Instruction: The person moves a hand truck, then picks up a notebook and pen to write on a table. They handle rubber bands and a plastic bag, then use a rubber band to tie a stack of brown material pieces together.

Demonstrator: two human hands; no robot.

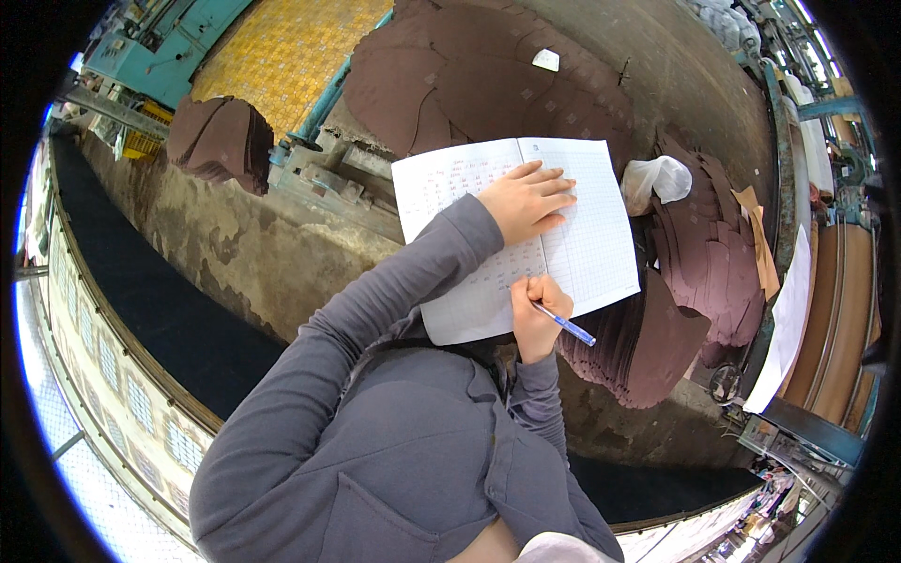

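Note:
An open notebook (601,253) lies before me on top of brown cut pieces. Handwritten rows cover much of its left page, while the right page shows a printed grid. My left hand (530,202) rests flat across the middle fold near the top, fingers spread toward the right page. Lower down, my right hand (539,317) grips a blue and white pen (574,328) against the left page. The pen's tip is hidden by my fingers.
Stacks of brown sheet pieces (479,70) spread beyond the notebook, with more stacked pieces (713,244) at right and a small pile (221,141) at left. A white plastic bag (657,178) sits beside the notebook. Teal machine parts (164,52) stand at the far left.

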